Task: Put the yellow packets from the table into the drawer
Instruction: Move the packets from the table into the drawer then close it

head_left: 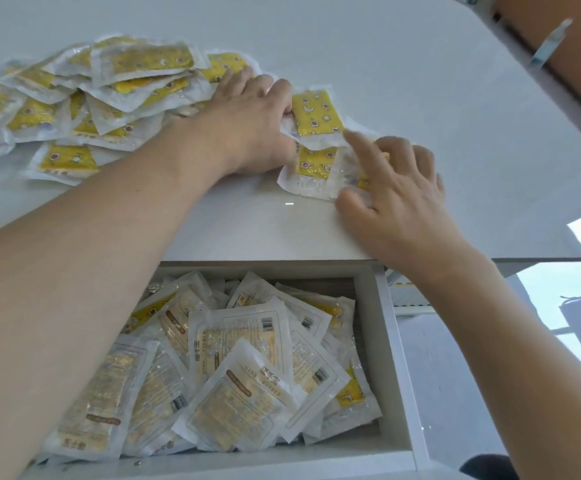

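Head view looks down on a white table (403,81) whose near edge overhangs an open white drawer (394,358). That drawer is pulled out below the table's near edge and is heaped nearly full with clear-wrapped packets (240,362), most lying printed back up with barcodes showing, a few showing yellow at the drawer's left and right sides; they overlap at all angles and reach both side walls. On the table's left part, toward the far edge, lies a loose pile of yellow packets (85,98), overlapping and patterned with small stars and figures. Near the middle of the table, closer to the near edge, a smaller cluster of packets (316,147) sits between the two hands. Left hand (251,126) reaches across from the left, knuckles up and fingers curled, gripping the edge of the top yellow packet (316,112) of that cluster. Right hand (396,188) lies over the cluster's right side, fingers spread, forefinger raised toward the top packet, thumb touching the clear wrapper edge.
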`<state>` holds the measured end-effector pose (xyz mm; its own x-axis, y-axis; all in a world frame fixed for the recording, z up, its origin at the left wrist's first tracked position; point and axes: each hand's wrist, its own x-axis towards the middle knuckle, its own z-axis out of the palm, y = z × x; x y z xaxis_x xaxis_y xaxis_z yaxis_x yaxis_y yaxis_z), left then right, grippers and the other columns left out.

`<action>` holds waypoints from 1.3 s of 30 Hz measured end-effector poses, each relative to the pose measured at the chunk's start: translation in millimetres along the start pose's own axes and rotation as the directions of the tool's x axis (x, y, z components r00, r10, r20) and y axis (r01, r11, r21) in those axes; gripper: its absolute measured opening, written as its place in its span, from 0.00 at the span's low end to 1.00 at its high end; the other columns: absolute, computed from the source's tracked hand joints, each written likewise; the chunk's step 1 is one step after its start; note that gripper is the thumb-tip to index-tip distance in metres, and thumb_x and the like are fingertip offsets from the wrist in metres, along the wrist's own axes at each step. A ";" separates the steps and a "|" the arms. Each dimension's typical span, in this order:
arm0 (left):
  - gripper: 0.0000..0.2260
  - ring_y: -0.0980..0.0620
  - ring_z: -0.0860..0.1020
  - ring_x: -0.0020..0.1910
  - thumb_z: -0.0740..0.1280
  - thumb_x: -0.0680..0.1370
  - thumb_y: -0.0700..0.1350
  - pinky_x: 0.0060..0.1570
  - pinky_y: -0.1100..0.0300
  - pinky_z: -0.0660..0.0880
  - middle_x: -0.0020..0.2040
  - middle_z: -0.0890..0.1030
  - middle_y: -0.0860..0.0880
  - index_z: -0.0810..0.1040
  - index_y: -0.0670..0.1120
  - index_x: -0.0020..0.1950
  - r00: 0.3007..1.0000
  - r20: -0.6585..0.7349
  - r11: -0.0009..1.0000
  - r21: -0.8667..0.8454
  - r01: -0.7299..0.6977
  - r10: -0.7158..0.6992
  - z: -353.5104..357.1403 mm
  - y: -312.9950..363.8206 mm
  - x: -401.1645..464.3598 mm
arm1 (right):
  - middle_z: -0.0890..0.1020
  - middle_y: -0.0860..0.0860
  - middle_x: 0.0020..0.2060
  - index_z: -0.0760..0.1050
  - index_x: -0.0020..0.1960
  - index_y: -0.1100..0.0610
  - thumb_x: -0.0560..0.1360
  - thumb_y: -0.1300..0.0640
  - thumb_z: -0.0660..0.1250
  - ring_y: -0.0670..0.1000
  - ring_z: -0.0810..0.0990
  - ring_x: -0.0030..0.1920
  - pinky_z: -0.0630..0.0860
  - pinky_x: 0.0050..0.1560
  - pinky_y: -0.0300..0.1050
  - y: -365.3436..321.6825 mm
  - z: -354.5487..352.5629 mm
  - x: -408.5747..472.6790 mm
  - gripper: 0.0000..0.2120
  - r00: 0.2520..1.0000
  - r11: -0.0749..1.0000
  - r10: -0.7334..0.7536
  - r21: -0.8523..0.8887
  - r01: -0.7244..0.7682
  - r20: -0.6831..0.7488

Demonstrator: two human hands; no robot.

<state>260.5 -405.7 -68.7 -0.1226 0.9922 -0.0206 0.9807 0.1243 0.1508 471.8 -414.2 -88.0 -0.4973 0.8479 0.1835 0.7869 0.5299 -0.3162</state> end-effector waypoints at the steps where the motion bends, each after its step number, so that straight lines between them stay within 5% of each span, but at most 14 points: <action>1: 0.24 0.42 0.57 0.75 0.61 0.71 0.54 0.75 0.47 0.49 0.71 0.67 0.42 0.66 0.47 0.65 1.000 0.005 1.000 0.003 -0.007 0.007 -0.8 0.6 -0.5 | 0.65 0.47 0.63 0.63 0.71 0.40 0.75 0.41 0.54 0.54 0.59 0.67 0.55 0.69 0.49 0.8 0.4 0.6 0.25 1.000 0.999 -0.002 -0.034 0.002 0.011; 4: 0.20 0.40 0.69 0.65 0.62 0.74 0.50 0.60 0.52 0.64 0.64 0.74 0.42 0.66 0.47 0.64 1.000 0.000 1.000 0.016 -0.020 0.020 -4.9 4.0 -10.8 | 0.65 0.48 0.62 0.68 0.66 0.42 0.76 0.41 0.59 0.53 0.59 0.68 0.55 0.68 0.48 2.9 3.5 1.6 0.20 1.000 1.000 0.013 -0.019 -0.013 -0.002; 6: 0.18 0.39 0.73 0.60 0.60 0.74 0.48 0.52 0.52 0.65 0.61 0.76 0.42 0.66 0.46 0.63 0.999 -0.029 0.998 0.051 -0.040 0.041 -6.1 8.0 -25.0 | 0.66 0.48 0.64 0.68 0.66 0.44 0.76 0.47 0.58 0.54 0.61 0.68 0.56 0.69 0.48 3.8 6.7 1.0 0.18 0.999 1.000 0.008 0.001 -0.008 -0.038; 13: 0.19 0.40 0.71 0.60 0.51 0.75 0.48 0.63 0.47 0.68 0.60 0.73 0.39 0.66 0.40 0.63 0.986 -0.139 0.991 0.106 -0.078 0.093 16.0 14.9 -79.5 | 0.69 0.47 0.65 0.67 0.65 0.46 0.74 0.53 0.51 0.51 0.62 0.70 0.58 0.69 0.52 7.1 12.0 4.3 0.21 0.997 1.000 -0.013 0.001 0.013 -0.071; 19: 0.17 0.42 0.48 0.78 0.54 0.81 0.47 0.76 0.46 0.47 0.79 0.51 0.41 0.66 0.39 0.66 0.969 -0.219 0.992 0.082 -0.094 0.110 23.8 6.4 -110.0 | 0.68 0.48 0.66 0.66 0.66 0.48 0.73 0.51 0.48 0.52 0.61 0.71 0.58 0.70 0.55 5.4 13.8 4.3 0.23 0.996 0.998 0.054 -0.033 -0.056 -0.073; 23: 0.22 0.41 0.70 0.64 0.54 0.79 0.45 0.67 0.49 0.65 0.66 0.72 0.43 0.63 0.41 0.72 0.980 -0.174 0.995 0.014 -0.099 0.100 15.8 7.3 -127.0 | 0.68 0.50 0.67 0.66 0.67 0.47 0.73 0.51 0.48 0.54 0.60 0.72 0.58 0.69 0.59 0.9 13.4 1.7 0.24 0.992 0.994 0.102 -0.036 -0.105 -0.075; 26: 0.27 0.42 0.70 0.54 0.49 0.74 0.48 0.56 0.46 0.70 0.59 0.71 0.43 0.65 0.44 0.72 0.978 -0.173 0.990 0.104 -0.100 0.117 15.2 8.6 -140.7 | 0.59 0.51 0.74 0.62 0.70 0.41 0.76 0.53 0.50 0.57 0.54 0.75 0.55 0.70 0.64 0.1 11.4 0.8 0.23 0.997 0.993 0.077 -0.095 -0.076 0.000; 32: 0.31 0.45 0.64 0.64 0.58 0.70 0.59 0.66 0.52 0.64 0.64 0.66 0.45 0.67 0.44 0.69 0.983 -0.152 0.994 0.057 -0.096 0.103 17.3 4.5 -160.2 | 0.59 0.46 0.74 0.58 0.71 0.40 0.70 0.38 0.46 0.58 0.52 0.75 0.52 0.69 0.69 -9.3 8.3 -10.3 0.29 0.994 0.993 0.021 -0.116 -0.009 0.103; 35: 0.28 0.44 0.64 0.71 0.71 0.67 0.45 0.70 0.57 0.59 0.71 0.66 0.43 0.66 0.42 0.64 0.979 -0.131 0.987 -0.014 -0.158 0.154 25.1 -4.8 -169.9 | 0.56 0.46 0.76 0.56 0.73 0.39 0.68 0.29 0.45 0.55 0.49 0.76 0.50 0.72 0.65 -15.6 6.7 -23.0 0.35 0.987 0.990 -0.064 -0.113 0.082 0.150; 39: 0.30 0.42 0.74 0.60 0.73 0.63 0.31 0.56 0.50 0.73 0.62 0.77 0.45 0.71 0.41 0.64 0.964 -0.223 0.984 -0.079 -0.163 0.142 23.8 -11.6 -182.9 | 0.55 0.44 0.76 0.54 0.74 0.38 0.61 0.18 0.51 0.51 0.47 0.76 0.46 0.74 0.59 -16.1 -1.5 -31.6 0.46 0.955 0.974 -0.184 -0.084 0.208 0.231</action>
<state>275.2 -588.7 -90.2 -0.0132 0.9750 0.2219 0.9725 -0.0391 0.2297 475.4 -449.5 -87.3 -0.7044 0.7096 0.0186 0.6940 0.6940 -0.1914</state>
